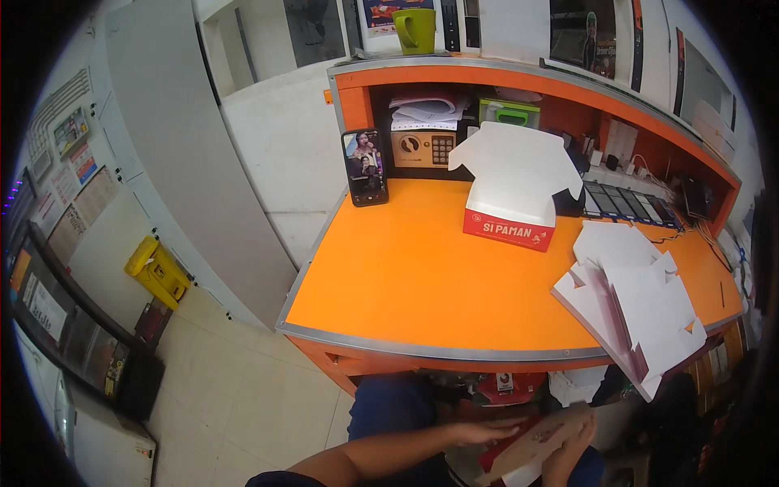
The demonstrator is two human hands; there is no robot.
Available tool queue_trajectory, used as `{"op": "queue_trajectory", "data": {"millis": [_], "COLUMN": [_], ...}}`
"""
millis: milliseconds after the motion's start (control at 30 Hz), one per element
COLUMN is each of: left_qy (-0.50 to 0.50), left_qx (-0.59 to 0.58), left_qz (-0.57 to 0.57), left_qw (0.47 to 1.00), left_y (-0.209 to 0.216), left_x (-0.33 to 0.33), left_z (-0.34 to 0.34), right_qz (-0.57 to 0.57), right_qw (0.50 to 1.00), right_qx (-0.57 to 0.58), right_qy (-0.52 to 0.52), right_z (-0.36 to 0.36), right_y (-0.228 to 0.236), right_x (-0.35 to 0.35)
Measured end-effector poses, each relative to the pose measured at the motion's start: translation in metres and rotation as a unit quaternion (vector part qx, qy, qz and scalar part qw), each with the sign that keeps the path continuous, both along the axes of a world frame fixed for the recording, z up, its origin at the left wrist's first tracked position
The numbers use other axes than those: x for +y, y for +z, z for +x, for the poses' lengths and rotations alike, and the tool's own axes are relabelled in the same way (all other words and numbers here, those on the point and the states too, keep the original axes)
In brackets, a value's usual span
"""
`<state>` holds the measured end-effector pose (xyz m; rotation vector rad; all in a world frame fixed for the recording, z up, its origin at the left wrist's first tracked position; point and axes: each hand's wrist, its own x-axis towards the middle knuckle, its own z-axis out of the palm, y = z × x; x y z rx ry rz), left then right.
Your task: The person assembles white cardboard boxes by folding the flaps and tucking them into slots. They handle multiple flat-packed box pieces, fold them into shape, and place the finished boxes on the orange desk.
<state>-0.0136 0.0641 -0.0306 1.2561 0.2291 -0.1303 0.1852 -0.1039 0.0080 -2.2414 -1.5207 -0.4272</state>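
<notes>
Below the table's front edge, over my lap, a partly folded cardboard box (pixel 542 442) with brown-grey and red faces is between my two hands. My right hand (pixel 574 446) grips its right side, fingers curled over the edge. At the left side, my left hand (pixel 485 432) holds the red edge with its fingers nearly straight. Part of the box and some fingertips are hidden. On the orange table (pixel 406 276) stands a formed red and white box (pixel 510 227) with its white lid raised. Flat white box blanks (pixel 649 312) lie stacked at the right, overhanging the front edge.
A phone (pixel 366 167) leans upright at the table's left end, its screen lit. Behind are a safe (pixel 423 149), papers (pixel 426 112) and a row of dark devices (pixel 629 203) with cables. A green mug (pixel 415 31) tops the shelf; a yellow bin (pixel 158 272) stands left.
</notes>
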Motion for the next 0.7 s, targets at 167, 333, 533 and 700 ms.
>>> {"op": "queue_trajectory", "data": {"millis": [167, 333, 533, 700], "left_qy": [-0.076, -0.035, 0.138, 0.253], "left_qx": [-0.021, -0.041, -0.176, -0.095], "left_qz": [0.002, -0.067, -0.022, 0.161], "left_qw": [0.997, 0.996, 0.974, 0.949], "left_y": [-0.054, -0.041, -0.061, -0.039], "left_x": [-0.026, -0.019, -0.011, -0.019], "left_z": [0.02, 0.017, 0.013, 0.02], "right_qz": [-0.07, -0.072, -0.011, 0.034], "right_qw": [0.985, 0.967, 0.939, 0.929], "right_qx": [0.12, 0.2, 0.311, 0.352], "right_qy": [-0.107, -0.139, -0.147, -0.108], "right_z": [0.028, 0.038, 0.047, 0.026], "right_y": [-0.034, -0.043, -0.046, -0.04], "right_x": [-0.005, -0.002, -0.001, 0.0]}}
